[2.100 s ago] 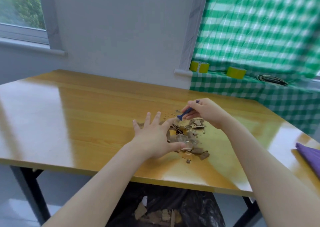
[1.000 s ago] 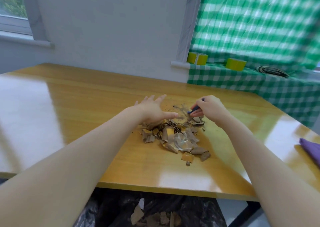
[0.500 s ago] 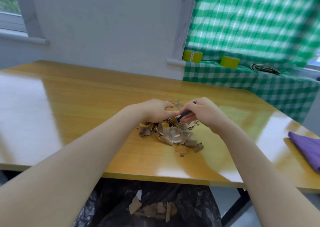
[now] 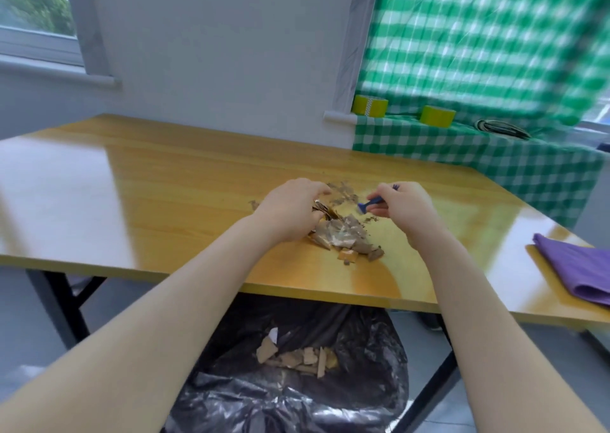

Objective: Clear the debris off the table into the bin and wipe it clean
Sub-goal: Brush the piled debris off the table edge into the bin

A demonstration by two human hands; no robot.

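While the left hand (image 4: 290, 213) lies over the left side of the debris (image 4: 343, 236), its fingers are curled inward and grip a few thin brown scraps from the heap. The right hand (image 4: 404, 208) is just right of the pile, with thumb and forefinger pinching the handle of a small blue tool (image 4: 374, 204). The tool's pale head points left toward the heap and sits low over the wood; whether it touches the surface cannot be told. The other right fingers are folded under.

The debris is a loose pile of brown and tan flakes with a shiny bit of film among them. It lies on the table (image 4: 132, 185) between the two hands, toward the near edge. Finer crumbs are scattered just beyond it.

Under that edge, directly below the pile, stands the bin (image 4: 369, 360), lined with a black bag. More tan scraps lie inside it. A folded purple cloth (image 4: 574, 267) lies on the table's right end, well apart from the hands.

Behind the table a green checked fabric (image 4: 462, 155) drapes a ledge, and two yellow-green tape rolls (image 4: 369, 106) and a dark coil (image 4: 501, 129) sit on it. A window (image 4: 33, 7) shows at the upper left.
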